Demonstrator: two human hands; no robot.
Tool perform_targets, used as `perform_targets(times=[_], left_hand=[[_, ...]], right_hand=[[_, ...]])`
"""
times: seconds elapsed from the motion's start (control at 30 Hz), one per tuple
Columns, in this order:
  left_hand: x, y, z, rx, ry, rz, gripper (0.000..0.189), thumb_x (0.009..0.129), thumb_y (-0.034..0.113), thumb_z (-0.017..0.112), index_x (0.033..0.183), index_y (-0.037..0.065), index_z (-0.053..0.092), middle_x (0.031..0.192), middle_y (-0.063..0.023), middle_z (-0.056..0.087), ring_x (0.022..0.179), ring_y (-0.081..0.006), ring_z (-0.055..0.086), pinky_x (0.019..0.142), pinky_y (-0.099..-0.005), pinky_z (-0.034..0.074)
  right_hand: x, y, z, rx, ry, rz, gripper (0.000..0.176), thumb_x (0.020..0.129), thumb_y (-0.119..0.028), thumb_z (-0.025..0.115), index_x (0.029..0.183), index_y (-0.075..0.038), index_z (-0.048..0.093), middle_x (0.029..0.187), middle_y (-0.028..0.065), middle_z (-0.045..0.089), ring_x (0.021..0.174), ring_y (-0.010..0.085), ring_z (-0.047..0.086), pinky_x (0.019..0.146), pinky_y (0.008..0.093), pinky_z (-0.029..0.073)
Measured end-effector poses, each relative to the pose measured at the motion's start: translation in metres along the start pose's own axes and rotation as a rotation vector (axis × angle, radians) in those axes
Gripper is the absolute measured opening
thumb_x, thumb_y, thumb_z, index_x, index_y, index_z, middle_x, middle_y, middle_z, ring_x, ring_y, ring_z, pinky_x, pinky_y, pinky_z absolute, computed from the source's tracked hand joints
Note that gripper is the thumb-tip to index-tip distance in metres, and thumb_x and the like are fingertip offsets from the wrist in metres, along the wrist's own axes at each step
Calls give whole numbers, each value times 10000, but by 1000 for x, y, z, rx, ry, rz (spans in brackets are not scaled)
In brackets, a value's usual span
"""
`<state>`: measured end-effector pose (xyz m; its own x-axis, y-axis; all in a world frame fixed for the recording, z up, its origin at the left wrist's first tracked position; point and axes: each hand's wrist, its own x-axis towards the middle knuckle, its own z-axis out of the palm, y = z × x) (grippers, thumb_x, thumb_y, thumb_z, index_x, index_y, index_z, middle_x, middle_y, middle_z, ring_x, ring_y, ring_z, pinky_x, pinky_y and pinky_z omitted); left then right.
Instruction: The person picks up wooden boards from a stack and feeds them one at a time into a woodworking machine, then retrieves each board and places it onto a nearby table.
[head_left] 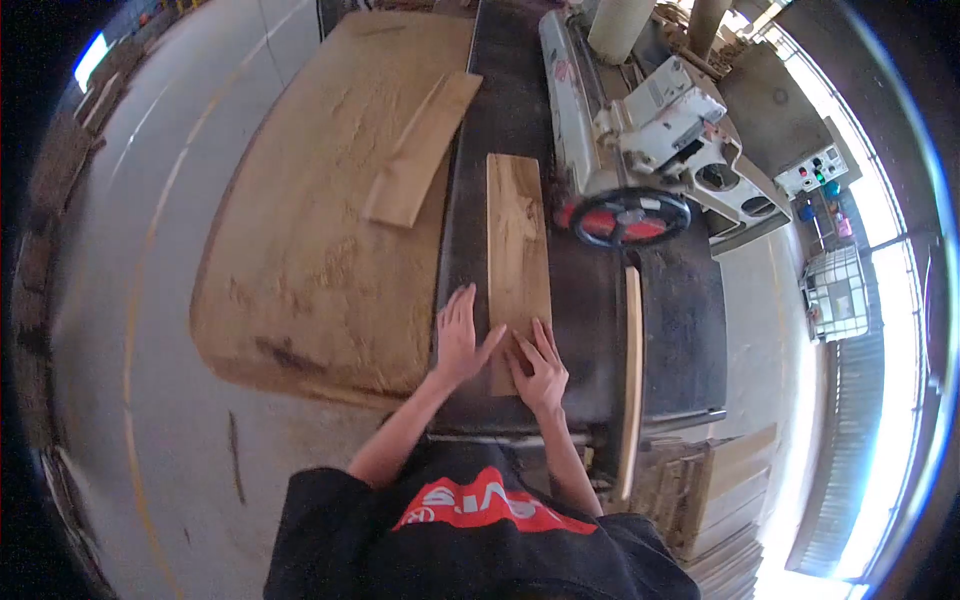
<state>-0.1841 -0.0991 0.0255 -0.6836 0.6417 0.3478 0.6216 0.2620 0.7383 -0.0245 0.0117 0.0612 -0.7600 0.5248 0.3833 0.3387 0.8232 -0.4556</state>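
On machine table [590, 330] — board [518, 250], both hands flat

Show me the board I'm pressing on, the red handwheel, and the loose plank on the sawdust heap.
Pressed board [517, 230], head view, bare middle of its top face.
Red handwheel [632, 215], head view, its hub.
Loose plank [422, 150], head view, middle of its top face.
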Motion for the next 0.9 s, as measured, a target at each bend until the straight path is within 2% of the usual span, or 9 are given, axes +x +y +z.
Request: perform_targets(times=[0.4, 0.47, 0.5, 0.57, 0.63, 0.67, 0.77, 0.83, 0.9], left_hand=[[14, 4, -30, -339, 49, -183, 901, 903, 230, 781, 1615, -65, 315, 1609, -321, 414, 1471, -493, 429, 1247, -542, 304], [27, 17, -44, -395, 59, -248, 933, 903, 254, 803, 1619, -70, 300, 1612, -303, 425, 1476, -479, 431, 1236, -531, 327], [33, 19, -47, -392, 64, -276, 944, 896, 255, 811, 1630, -48, 299, 1624, -281, 415, 1488, -462, 415, 1246, -519, 313], [17, 39, -61, -405, 12, -347, 970, 881, 256, 827, 1650, -4, 297, 1649, -239, 393, 1511, -426, 382, 1267, -494, 284], [19, 46, -64, -413, -13, -370, 998, 867, 257, 844, 1671, 40, 295, 1674, -196, 372, 1535, -390, 350, 1288, -469, 256], [27, 37, -66, -397, -19, -365, 1012, 860, 258, 852, 1681, 61, 293, 1686, -175, 361, 1546, -372, 333, 1299, -457, 242], [24, 36, -45, -320, 162, -319, 905, 847, -58, 790, 1640, 46, 367, 1611, -180, 448, 1501, -348, 432, 1252, -419, 370], [13, 17, -29, -296, 11, -308, 854, 923, 161, 766, 1629, -23, 323, 1603, -261, 449, 1478, -431, 445, 1222, -498, 359], [15, 6, -26, -261, -17, -239, 864, 951, 256, 761, 1616, -57, 305, 1582, -297, 461, 1456, -457, 465, 1198, -523, 367]], right_hand=[[201, -3, 110, -169, 118, 37, 317, 971, -320, 761, 1231, -144, 805, 1443, 171, 671, 1316, 374, 660, 1023, 427, 588], [277, 36, 158, -104, 264, -68, 287, 987, -317, 742, 1156, -93, 802, 1301, 189, 734, 1194, 370, 719, 940, 436, 612], [327, 31, 169, -30, 217, 212, 307, 1016, -356, 702, 1072, -67, 787, 1149, 188, 766, 1053, 381, 744, 844, 467, 612], [436, 69, 211, -242, 315, 199, 429, 1027, -489, 651, 976, -80, 770, 900, 160, 721, 855, 410, 699, 737, 527, 538], [530, 62, 222, -409, 349, 248, 387, 989, -472, 707, 996, -91, 774, 1036, 173, 759, 971, 394, 726, 817, 501, 572], [566, 48, 231, -304, 645, 64, 369, 989, -445, 708, 1018, -83, 770, 1064, 157, 765, 976, 389, 726, 810, 503, 574], [567, -65, 230, 324, 721, -234, 431, 984, -502, 698, 1095, -91, 766, 1056, 132, 759, 930, 383, 726, 882, 562, 532], [516, -115, 250, -70, 55, 86, 698, 906, -613, 739, 1374, -101, 664, 1420, 191, 648, 1270, 421, 637, 1077, 641, 433], [447, -154, 279, -224, -172, 68, 977, 830, -654, 777, 1588, -117, 472, 1709, 286, 283, 1576, 490, 276, 1249, 698, 181]])
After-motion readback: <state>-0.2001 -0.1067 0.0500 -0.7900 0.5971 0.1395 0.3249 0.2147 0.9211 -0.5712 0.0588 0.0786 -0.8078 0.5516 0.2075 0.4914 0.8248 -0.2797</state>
